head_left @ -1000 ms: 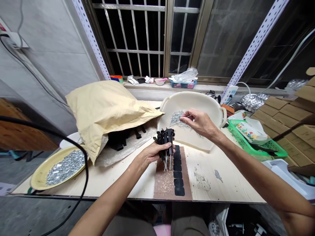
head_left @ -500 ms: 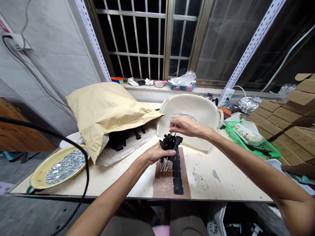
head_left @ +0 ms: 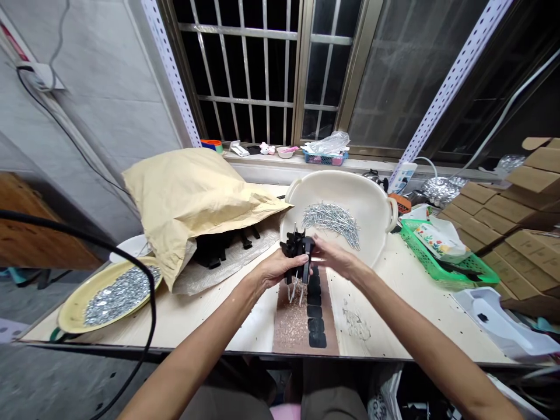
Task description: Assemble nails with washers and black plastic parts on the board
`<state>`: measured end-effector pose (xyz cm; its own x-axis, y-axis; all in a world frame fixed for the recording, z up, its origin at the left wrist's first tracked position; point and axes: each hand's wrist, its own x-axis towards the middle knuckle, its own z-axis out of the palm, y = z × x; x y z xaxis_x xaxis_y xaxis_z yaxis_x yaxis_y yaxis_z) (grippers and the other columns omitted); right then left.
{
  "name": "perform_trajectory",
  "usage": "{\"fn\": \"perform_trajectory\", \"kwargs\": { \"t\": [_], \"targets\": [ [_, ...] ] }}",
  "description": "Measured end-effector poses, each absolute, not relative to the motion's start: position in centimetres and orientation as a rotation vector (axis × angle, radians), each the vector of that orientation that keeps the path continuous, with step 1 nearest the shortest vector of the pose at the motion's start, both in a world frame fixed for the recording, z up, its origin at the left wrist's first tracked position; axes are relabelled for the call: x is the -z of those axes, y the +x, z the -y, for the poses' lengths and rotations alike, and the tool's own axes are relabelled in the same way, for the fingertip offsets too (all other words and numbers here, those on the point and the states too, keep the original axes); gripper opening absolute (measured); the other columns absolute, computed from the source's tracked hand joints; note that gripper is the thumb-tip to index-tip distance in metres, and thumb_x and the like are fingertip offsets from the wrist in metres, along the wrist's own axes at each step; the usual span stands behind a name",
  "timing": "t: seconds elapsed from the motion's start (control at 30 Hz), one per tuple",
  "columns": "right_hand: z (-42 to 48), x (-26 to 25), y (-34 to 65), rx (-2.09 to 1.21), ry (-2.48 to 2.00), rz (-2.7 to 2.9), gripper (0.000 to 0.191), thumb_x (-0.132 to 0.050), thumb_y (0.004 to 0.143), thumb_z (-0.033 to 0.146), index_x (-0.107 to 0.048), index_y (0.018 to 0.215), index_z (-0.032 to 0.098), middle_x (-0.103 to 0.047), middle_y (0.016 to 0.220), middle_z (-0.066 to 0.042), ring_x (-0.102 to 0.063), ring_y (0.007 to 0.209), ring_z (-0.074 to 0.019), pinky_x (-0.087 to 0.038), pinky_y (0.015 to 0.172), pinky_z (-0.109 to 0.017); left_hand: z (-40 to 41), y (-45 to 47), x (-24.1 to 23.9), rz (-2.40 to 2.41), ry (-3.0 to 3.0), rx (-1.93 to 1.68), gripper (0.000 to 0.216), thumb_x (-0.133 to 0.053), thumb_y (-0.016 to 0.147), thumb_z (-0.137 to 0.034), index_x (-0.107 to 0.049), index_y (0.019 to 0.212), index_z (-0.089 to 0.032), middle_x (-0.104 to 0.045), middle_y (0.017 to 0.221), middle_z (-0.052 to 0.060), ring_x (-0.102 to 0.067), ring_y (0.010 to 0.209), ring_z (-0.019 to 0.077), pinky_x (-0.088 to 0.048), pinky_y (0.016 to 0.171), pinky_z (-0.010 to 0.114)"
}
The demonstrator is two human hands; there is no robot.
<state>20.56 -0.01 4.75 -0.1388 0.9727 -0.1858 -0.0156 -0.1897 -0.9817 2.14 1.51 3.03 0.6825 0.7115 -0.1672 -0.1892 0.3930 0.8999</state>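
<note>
My left hand is closed round a bunch of black plastic parts, thumb across the front. Thin metal pins stick out below the bunch, and some tips show above it. My right hand is at the right side of the bunch, its fingers bent against it and partly hidden and blurred. Behind the hands, a pile of metal pins lies in a cream basin. Under the hands is a brown board with a row of black square pads.
At the left, a large paper sack with black parts in its mouth lies beside a yellow tray of small shiny metal pieces. To the right are a green basket, a white plastic tray and stacked cardboard boxes. A black cable hangs at left.
My right hand has come from the pin pile in the basin down to the right side of the black parts. The pile is now uncovered. My left hand keeps its hold.
</note>
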Motion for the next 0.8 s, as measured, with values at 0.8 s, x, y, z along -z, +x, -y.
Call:
{"fn": "perform_trajectory", "kwargs": {
  "t": [0.8],
  "targets": [
    [0.5,-0.8,16.5,-1.02,-0.975,0.954,0.027,-0.068,0.072,0.039,-0.066,0.085,0.016,-0.068,0.081,-0.001,-0.063,0.074,-0.0155,-0.05,0.074,-0.03,-2.6,3.6,-1.4,-0.916,1.26,-0.983,0.035,-0.072,0.066,-0.042,-0.066,0.078,-0.01,-0.066,0.068,0.005,-0.062,0.065,0.017,-0.049,0.065,0.029]
  ]
}}
